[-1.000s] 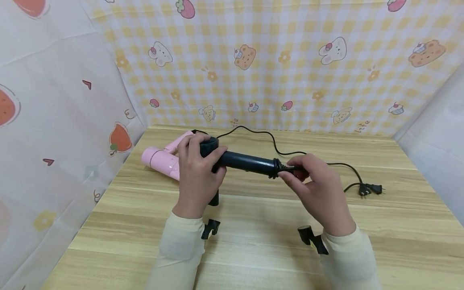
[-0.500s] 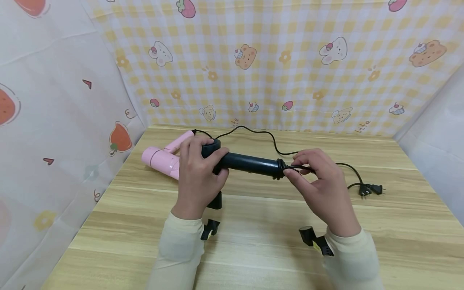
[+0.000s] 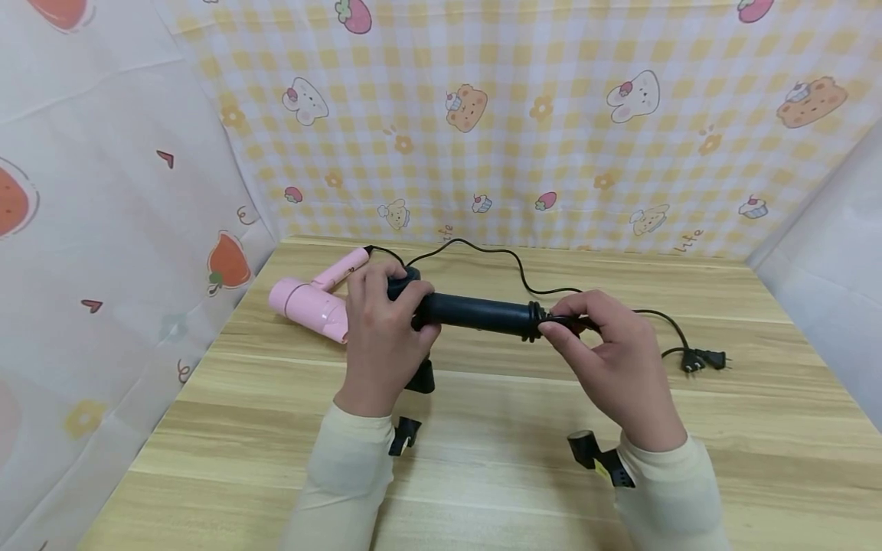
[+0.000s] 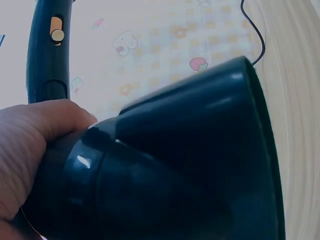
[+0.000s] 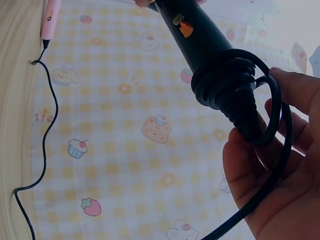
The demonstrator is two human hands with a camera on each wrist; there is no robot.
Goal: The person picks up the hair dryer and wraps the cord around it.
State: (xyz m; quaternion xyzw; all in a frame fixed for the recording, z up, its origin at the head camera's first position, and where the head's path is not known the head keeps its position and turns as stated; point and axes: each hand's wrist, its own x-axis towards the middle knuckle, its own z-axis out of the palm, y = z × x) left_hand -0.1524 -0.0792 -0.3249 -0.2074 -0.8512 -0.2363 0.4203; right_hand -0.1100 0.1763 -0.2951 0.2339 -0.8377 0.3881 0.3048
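Observation:
A dark hair dryer [image 3: 475, 312] is held above the table, its handle pointing right. My left hand [image 3: 389, 329] grips it around the body; the left wrist view shows its wide nozzle [image 4: 200, 140] and the thumb lying at the handle's base. At the handle's end, my right hand [image 3: 613, 352] pinches the black power cord [image 5: 272, 185]. Loops of that cord [image 5: 220, 82] wrap the handle end near the ribbed sleeve, as the right wrist view shows. The palm and part of the dryer's body are hidden behind the left hand.
A pink hair dryer [image 3: 310, 306] lies on the wooden table [image 3: 496, 474] at the left. Its black cord [image 3: 513, 256] runs along the back. Two plugs [image 3: 703, 360] lie at the right. A checkered cloth [image 3: 510, 138] hangs behind the table.
Over the last second the right hand has shifted slightly right, drawing the cord away from the handle end. The dark dryer and left hand have moved a little right and down.

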